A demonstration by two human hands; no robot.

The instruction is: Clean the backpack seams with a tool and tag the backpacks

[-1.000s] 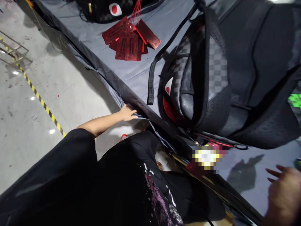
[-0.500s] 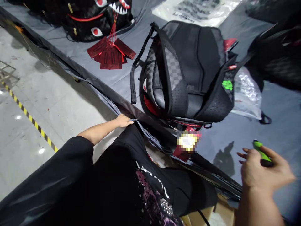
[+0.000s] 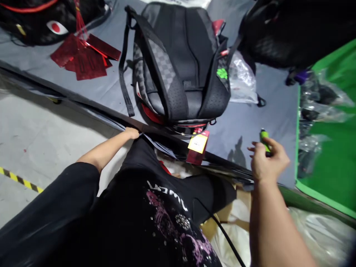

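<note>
My left hand (image 3: 131, 133) is closed on the grey table cloth (image 3: 160, 146) where it hangs at the near edge. In my right hand (image 3: 268, 159) is a small bright green and black tool (image 3: 264, 139) with a short pale tip; its exact kind does not show. That hand hovers over the tabletop, right of a black and grey checkered backpack (image 3: 191, 70). The backpack lies with its padded back and shoulder straps up. A dark red and yellow tag (image 3: 198, 144) hangs from its near end over the table edge.
Dark red tags (image 3: 89, 59) on red strings lie by another black bag (image 3: 33, 22) at left. A clear plastic bag (image 3: 243, 79) sits beside the backpack. At right are a dark bag (image 3: 289, 37) and a green bin (image 3: 330, 155) with plastic-wrapped items. Cartons (image 3: 241, 196) stand below.
The view has swung right, so the backpack and bags sit farther left and the green bin has come into sight. Both hands keep their holds.
</note>
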